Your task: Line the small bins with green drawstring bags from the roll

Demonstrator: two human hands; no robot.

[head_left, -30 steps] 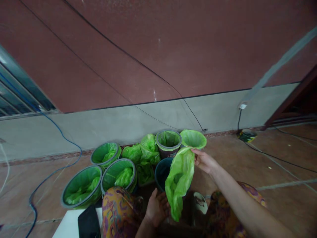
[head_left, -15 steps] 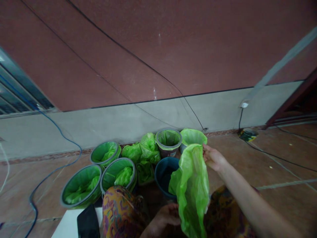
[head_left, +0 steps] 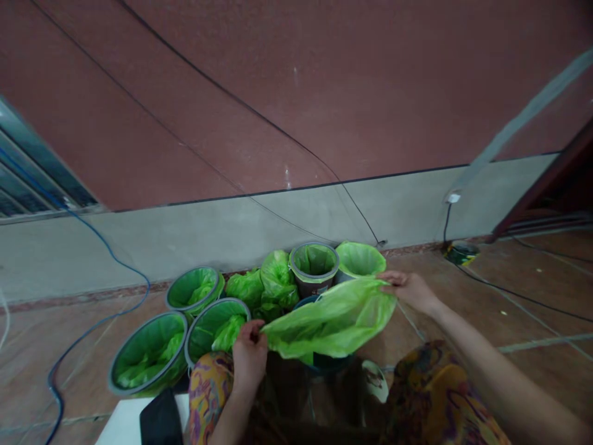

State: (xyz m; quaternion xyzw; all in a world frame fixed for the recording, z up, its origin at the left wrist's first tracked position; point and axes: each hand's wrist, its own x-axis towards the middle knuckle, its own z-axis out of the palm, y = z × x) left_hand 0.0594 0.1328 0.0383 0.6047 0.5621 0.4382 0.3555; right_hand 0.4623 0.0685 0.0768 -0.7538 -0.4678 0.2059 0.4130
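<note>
At the left, the green-lined bins (head_left: 143,337) crowd close, their grey rims near your left hand (head_left: 250,355), so there looks to be little room to swing that way. That hand's thumb and fingers are pinched closed on the left end of the green bag (head_left: 333,315), just beyond your left knee (head_left: 209,386). The bag is stretched sideways between both hands, over the blue bucket (head_left: 332,364), whose rim shows past its lower edge. It looks thin, light and limp, likely a bit slippery, and could tear if pulled hard; the gathered ends seem the best places to hold. The far side is bounded by the pale bin (head_left: 361,258) and the wall (head_left: 259,222). Your right hand (head_left: 407,289) has its fingertips closed on the right end, and past it the tiled floor (head_left: 463,303) looks to give you the widest room for moving.
</note>
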